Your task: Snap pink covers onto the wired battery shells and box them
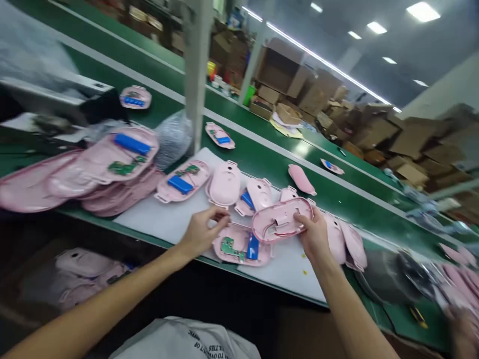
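My right hand (315, 234) grips a pink plastic shell half (267, 220), thumb over its inner side, where a thin red wire runs along the edge. My left hand (202, 232) has its thumb and fingertips drawn together in a pinch; whatever lies between them is too small to make out. Just below both hands, an open pink casing (243, 257) with a green circuit board (229, 246) and a blue battery (253, 247) rests on a white sheet (288, 271). Beyond the left fingertips lies a pink shell (225, 183), outer side up.
Stacked pink shells (112, 157) stand at the left, and more pink shells (337, 237) lie at the right. A green conveyor (258, 154) with scattered casings runs behind, past a white post (195, 75). At the right edge another person's hand (462, 324) shows, blurred.
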Motion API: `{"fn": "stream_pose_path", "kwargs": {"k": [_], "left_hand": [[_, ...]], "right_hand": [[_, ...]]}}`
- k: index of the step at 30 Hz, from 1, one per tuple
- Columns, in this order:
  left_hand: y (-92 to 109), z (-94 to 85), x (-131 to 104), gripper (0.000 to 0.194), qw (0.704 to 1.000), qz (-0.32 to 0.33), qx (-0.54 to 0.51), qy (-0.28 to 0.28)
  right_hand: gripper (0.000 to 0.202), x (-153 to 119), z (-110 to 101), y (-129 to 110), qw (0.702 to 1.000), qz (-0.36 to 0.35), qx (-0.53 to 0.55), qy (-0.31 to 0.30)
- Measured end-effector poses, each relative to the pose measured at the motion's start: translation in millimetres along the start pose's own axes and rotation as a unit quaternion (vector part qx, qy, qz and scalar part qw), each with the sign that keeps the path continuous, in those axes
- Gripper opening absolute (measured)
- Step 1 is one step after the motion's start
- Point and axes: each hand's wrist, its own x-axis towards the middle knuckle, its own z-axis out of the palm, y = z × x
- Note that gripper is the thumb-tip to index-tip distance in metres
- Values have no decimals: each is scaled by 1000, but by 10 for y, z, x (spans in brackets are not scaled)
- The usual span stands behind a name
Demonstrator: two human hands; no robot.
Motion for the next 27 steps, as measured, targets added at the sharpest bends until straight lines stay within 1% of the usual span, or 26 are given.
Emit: {"fn": "stream_pose_path", "kwargs": {"k": [2,4,5,7,8,9,11,12,14,16,17,18,19,20,21,22,23,24,25,26,27], "left_hand": [[41,7,-117,15,999,35,0,23],[59,27,-185,13,994,82,18,64],[55,34,-199,13,991,98,30,92],[24,41,-197,14,983,112,44,141],[4,43,-187,14,980,114,46,157],[-16,47,-176,14,979,115,40,162],[-40,65,-151,16,983,109,8,145],[-44,77,-138,17,986,95,-17,135],[-36,97,-106,16,988,47,-89,116],[-22,104,-65,25,983,-2,-162,92],[-17,104,-44,31,979,-20,-188,78],[-15,102,-23,37,976,-34,-205,64],[-15,102,-5,39,975,-44,-211,54],[-16,106,9,40,976,-52,-207,48],[-18,114,20,38,977,-57,-199,45],[-19,124,29,37,979,-60,-190,41],[-19,137,37,35,981,-61,-180,38],[-18,148,46,34,983,-60,-171,35],[-15,156,56,34,984,-59,-166,36],[-9,160,69,36,984,-60,-163,36],[1,157,83,37,985,-62,-158,37]], "right_hand": [[51,40,322,89,999,-41,-12,5],[51,4,566,156,997,-69,-25,-4],[52,-35,652,180,996,-80,-29,-12],[53,-135,753,207,994,-101,-40,-28],[54,-189,776,213,992,-110,-46,-32],[54,-242,788,215,991,-117,-50,-32],[54,-340,799,219,992,-119,-43,-23],[54,-384,805,224,993,-113,-29,-16],[55,-451,814,241,996,-93,4,-3],[56,-471,805,249,997,-81,11,5],[56,-458,790,236,996,-88,-6,9],[56,-428,772,207,993,-109,-36,15],[56,-383,753,159,986,-147,-76,23],[58,-326,741,93,972,-198,-125,25],[58,-261,740,14,950,-253,-183,13],[57,-193,754,-71,921,-301,-247,-20],[53,-126,785,-152,885,-335,-314,-74],[44,-65,831,-221,843,-350,-381,-146],[34,-15,887,-275,799,-343,-442,-220],[24,21,947,-312,760,-323,-490,-278],[19,43,1004,-333,732,-299,-527,-313]]}}
